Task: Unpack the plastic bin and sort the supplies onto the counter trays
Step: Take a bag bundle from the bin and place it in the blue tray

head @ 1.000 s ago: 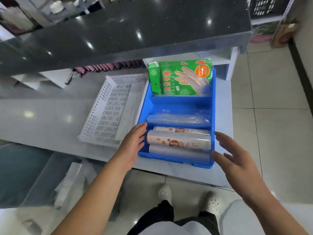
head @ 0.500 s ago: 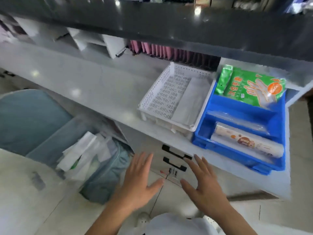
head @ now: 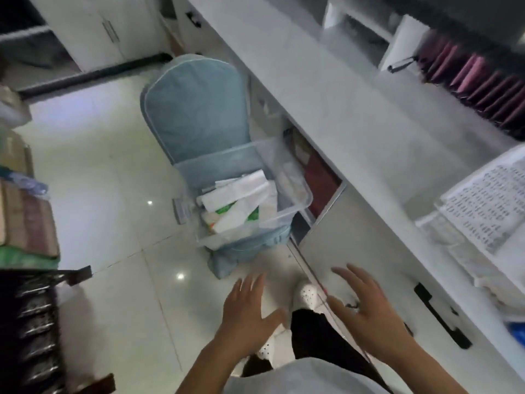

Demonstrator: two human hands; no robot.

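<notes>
A clear plastic bin (head: pixel 295 206) sits on the seat of a pale blue covered chair (head: pixel 196 109), ahead of me at the centre. Inside it lie white and green supply packets (head: pixel 238 200). My left hand (head: pixel 244 311) and my right hand (head: pixel 366 311) hover low in front of me, fingers spread, holding nothing, well short of the bin. At the right edge the white perforated tray (head: pixel 483 211) rests on the white counter (head: pixel 341 115), and a sliver of the blue tray (head: pixel 518 334) shows below it.
White cabinet doors with black handles (head: pixel 440 314) run under the counter on my right. Pink folders (head: pixel 477 81) stand in a shelf at the top right. Stacked boxes and dark crates (head: pixel 31 322) crowd the left. Glossy tiled floor lies between them.
My view has swung left from the counter trays to the chair and bin. Both hands have left the blue tray and dropped low, still spread and holding nothing.
</notes>
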